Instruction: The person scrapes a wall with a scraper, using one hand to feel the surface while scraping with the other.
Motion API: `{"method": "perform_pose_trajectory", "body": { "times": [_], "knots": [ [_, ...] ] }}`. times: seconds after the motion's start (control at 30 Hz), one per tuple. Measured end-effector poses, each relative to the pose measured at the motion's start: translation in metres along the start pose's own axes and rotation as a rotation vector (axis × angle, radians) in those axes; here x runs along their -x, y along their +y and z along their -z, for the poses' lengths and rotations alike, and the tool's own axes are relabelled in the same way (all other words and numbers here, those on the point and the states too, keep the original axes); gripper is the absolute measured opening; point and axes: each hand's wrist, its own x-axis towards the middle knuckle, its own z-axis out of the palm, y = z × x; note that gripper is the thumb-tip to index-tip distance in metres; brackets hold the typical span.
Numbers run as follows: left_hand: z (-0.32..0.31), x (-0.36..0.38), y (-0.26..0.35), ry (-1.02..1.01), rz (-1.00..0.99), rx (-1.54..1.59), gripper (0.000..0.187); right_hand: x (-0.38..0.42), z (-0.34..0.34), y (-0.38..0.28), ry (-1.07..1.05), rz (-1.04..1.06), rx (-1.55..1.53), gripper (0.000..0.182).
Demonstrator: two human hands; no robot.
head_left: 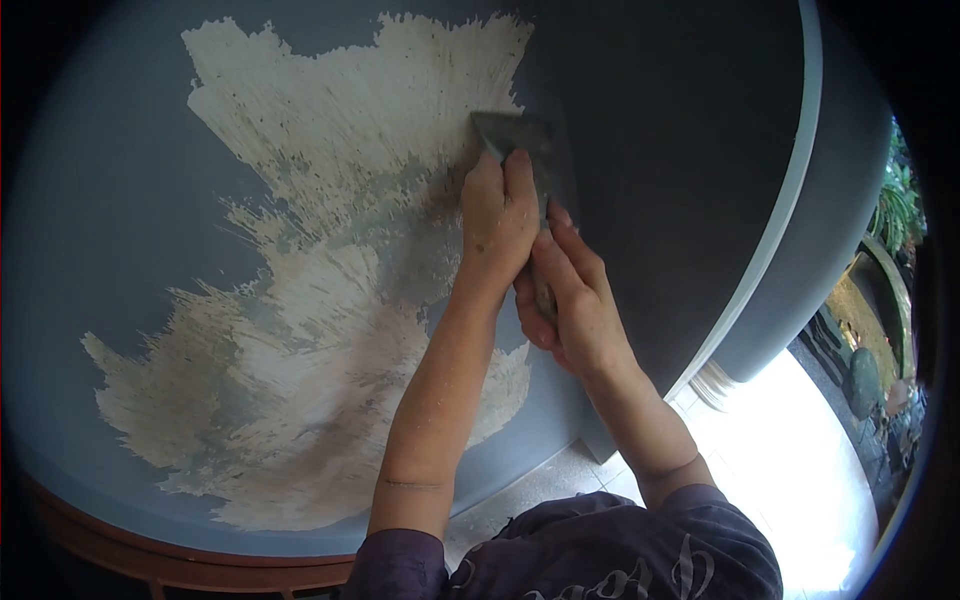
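A wide-bladed paint scraper (516,130) lies against the blue-grey wall (110,190), its front edge at the right border of a large scraped patch (330,330). Pale undercoat shows in that patch, with leftover grey-blue streaks. My left hand (500,215) presses on the blade, fingers closed along it. Lower down and to the right, my right hand (580,305) is wrapped around the handle, most of which its fingers hide. Both forearms are stretched upward, and pale specks dot the left one.
A darker wall face (680,150) meets the painted wall just right of the scraper, ending in a white edge strip (790,200). Pale floor tiles (530,495) lie below. Reddish-brown wood (190,570) runs along the lower left. Plants (897,205) and stones (865,380) stand outside right.
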Motion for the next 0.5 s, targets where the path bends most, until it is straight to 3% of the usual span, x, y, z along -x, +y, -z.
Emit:
{"method": "perform_pose_trajectory", "body": {
  "times": [0.17,0.27,0.37,0.5],
  "knots": [
    [-0.007,-0.043,-0.003,-0.018,-0.205,-0.142,0.037,-0.02,-0.001,-0.022,0.005,0.006,-0.094,0.061],
    [-0.006,-0.024,0.005,0.027,-0.367,-0.242,0.037,-0.01,-0.002,-0.02,0.069,-0.001,-0.06,0.057],
    [-0.001,0.001,0.012,0.015,-0.105,-0.049,0.036,0.0,0.004,-0.005,0.05,0.084,0.106,0.053],
    [0.018,0.014,-0.006,0.065,-0.236,-0.318,0.03,0.008,0.006,0.017,0.129,0.363,0.566,0.046]
  ]
}}
